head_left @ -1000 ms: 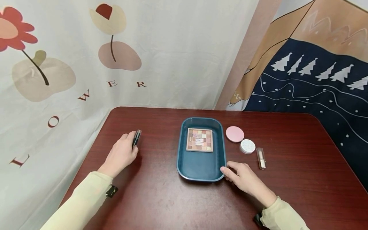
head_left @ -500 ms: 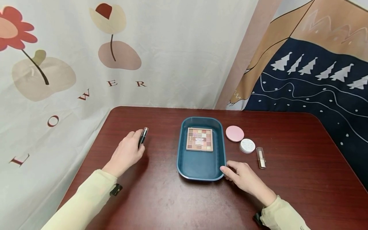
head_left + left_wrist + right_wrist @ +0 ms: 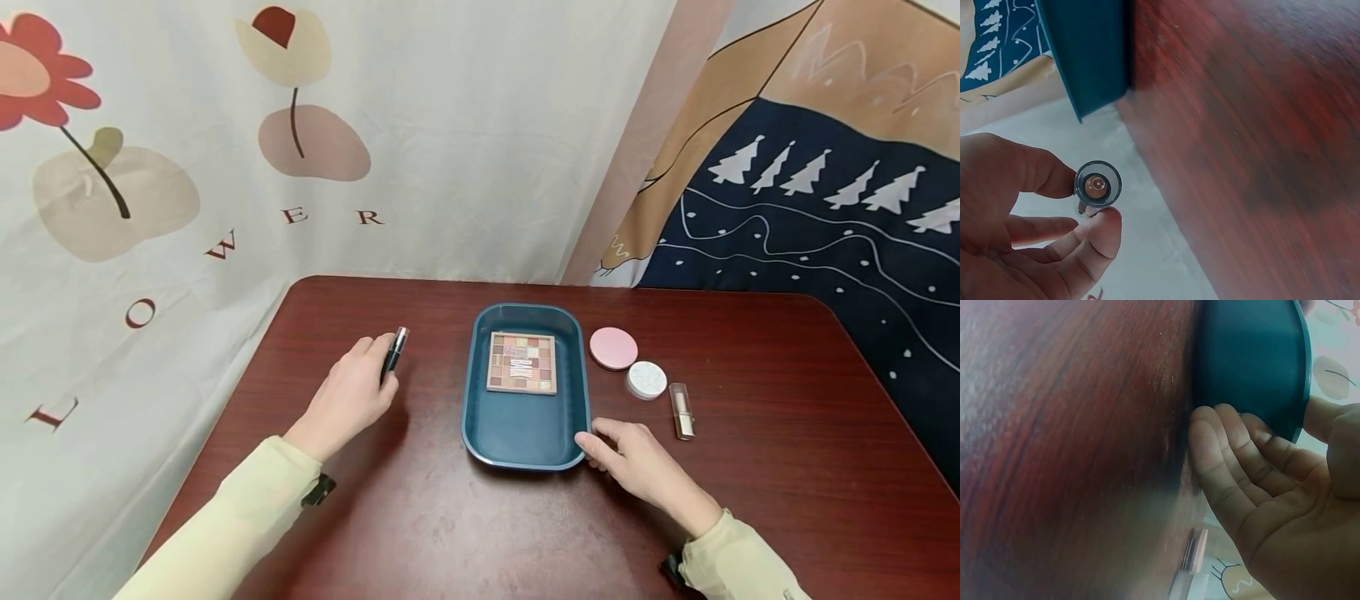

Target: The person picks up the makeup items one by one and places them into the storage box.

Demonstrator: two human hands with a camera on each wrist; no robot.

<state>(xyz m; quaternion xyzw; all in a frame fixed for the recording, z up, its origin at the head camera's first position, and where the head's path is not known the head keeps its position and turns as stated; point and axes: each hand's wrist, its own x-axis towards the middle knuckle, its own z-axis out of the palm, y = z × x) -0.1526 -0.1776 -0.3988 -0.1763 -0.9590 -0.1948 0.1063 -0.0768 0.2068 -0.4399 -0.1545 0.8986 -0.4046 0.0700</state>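
L hand (image 3: 348, 398) pinches 1 dk tube (image 3: 394, 352) L of 1 tray (image 3: 519, 429); R hand (image 3: 639, 465) pinches tray's edge. 1 palette (image 3: 521, 363) inside; 1 pink disc (image 3: 613, 348), 1 wht jar (image 3: 646, 380), 1 clr-capped stick (image 3: 682, 412) to R. Brown tbl (image 3: 450, 533), printed cloths (image 3: 465, 150) behind.

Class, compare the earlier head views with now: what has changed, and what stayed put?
The left hand has moved right, toward the tray, and slightly forward, carrying the tube it already held. Nothing was newly gripped or released. The right hand still holds the tray; the palette inside it and the pink disc, white tub and lipstick stayed put.
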